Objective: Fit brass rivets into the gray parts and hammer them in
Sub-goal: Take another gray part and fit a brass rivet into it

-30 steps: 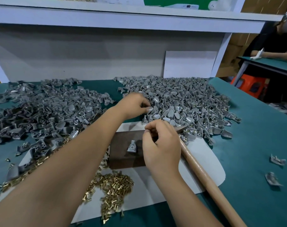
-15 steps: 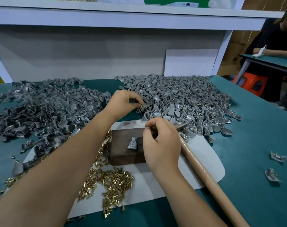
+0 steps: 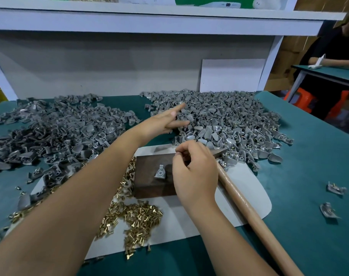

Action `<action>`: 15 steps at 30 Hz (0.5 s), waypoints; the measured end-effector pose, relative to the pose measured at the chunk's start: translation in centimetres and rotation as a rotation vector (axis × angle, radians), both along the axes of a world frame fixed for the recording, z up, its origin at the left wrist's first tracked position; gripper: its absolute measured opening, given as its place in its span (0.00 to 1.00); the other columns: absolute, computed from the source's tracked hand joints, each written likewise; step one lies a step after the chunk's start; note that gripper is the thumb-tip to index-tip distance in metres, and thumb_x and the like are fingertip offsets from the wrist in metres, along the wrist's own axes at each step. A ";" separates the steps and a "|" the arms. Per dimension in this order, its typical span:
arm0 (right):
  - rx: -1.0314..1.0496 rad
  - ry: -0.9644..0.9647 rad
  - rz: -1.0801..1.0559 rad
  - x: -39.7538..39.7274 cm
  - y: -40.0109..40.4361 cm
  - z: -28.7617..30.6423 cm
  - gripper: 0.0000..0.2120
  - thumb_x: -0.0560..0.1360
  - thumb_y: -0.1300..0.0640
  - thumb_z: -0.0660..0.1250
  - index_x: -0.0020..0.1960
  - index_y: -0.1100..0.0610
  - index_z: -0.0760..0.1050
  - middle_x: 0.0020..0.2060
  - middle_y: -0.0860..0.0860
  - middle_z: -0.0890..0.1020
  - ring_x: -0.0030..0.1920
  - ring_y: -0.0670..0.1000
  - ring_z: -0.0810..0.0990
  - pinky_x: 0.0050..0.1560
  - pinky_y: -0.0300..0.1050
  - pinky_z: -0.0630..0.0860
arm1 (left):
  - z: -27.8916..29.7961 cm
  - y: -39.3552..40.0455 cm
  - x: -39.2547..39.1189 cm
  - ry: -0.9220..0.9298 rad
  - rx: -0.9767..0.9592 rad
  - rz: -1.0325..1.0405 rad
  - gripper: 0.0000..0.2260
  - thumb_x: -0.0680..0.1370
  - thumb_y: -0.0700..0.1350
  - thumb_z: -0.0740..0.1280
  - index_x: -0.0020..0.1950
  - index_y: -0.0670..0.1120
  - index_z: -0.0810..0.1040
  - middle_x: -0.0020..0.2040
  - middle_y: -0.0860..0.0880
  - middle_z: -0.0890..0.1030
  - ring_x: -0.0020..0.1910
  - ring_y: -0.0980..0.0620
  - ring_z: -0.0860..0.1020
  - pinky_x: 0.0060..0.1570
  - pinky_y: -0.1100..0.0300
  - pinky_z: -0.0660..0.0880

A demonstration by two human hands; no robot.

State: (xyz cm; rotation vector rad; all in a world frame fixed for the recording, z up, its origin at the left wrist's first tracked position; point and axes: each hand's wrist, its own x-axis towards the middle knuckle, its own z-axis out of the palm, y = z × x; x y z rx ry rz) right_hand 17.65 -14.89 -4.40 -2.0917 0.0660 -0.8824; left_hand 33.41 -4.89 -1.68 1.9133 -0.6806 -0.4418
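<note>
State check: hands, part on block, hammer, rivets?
left hand: fingers straight, over the right gray pile
right hand: fingers curled, pinching something too small to tell
gray part: lying on block
hammer: lying on sheet, not gripped
rivets: loose heap

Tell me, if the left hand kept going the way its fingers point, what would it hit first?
Probably the large right-hand pile of small gray metal parts: the left hand stretches straight fingers over its near edge, though its height above is unclear.
</note>
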 end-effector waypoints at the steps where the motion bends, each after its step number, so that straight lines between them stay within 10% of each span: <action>1: 0.003 -0.002 0.000 0.0 0.0 0.0 0.04 0.70 0.60 0.63 0.40 0.52 0.74 0.38 0.43 0.76 0.43 0.48 0.73 0.47 0.52 0.72 | 0.1 0.1 -0.1 0.006 -0.036 0.028 0.19 0.84 0.59 0.47 0.76 0.68 0.56 0.63 0.62 0.80 0.68 0.61 0.70 0.68 0.59 0.64; 8: 0.042 0.016 -0.006 0.0 -0.1 -0.1 0.06 0.71 0.60 0.64 0.42 0.50 0.75 0.37 0.39 0.75 0.44 0.44 0.72 0.46 0.47 0.72 | 1.9 3.8 -2.7 -0.080 -0.109 0.348 0.16 0.86 0.55 0.51 0.71 0.59 0.69 0.53 0.59 0.85 0.59 0.57 0.79 0.66 0.49 0.71; 15: 0.208 0.062 0.072 -0.4 -0.5 0.2 0.07 0.74 0.61 0.66 0.46 0.49 0.80 0.43 0.43 0.81 0.48 0.46 0.78 0.51 0.47 0.76 | 2.9 5.2 -10.4 -0.191 -0.036 0.362 0.11 0.82 0.42 0.61 0.47 0.50 0.82 0.43 0.54 0.86 0.43 0.62 0.82 0.44 0.70 0.75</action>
